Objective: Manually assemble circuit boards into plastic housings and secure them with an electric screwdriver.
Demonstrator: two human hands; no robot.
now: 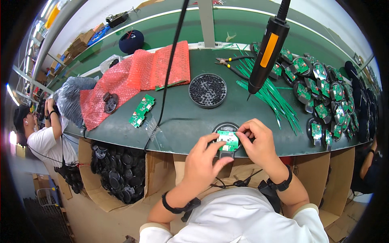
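Observation:
A small green circuit board [229, 139] lies over a round black plastic housing [225, 126] with a short tab [227, 154], near the table's front edge. My left hand [202, 161] steadies the board from the left; its fingertips press on the board's left side and its thumb reaches toward the tab. On the right, my right hand [259, 142] pinches at the board's upper right edge with thumb and fingertips. Its other fingers are curled, and anything small between the tips is hidden. Behind my hands hangs a black and orange electric screwdriver [266, 56], tip down.
A dish of small black parts [207, 90] stands mid-table. Green cable ties [273, 101], cutting pliers [233, 65] and piled housings with boards [324, 93] lie right. Left are red bubble wrap [137, 73], joined boards [142, 110] and, below, a carton of black housings [117, 174].

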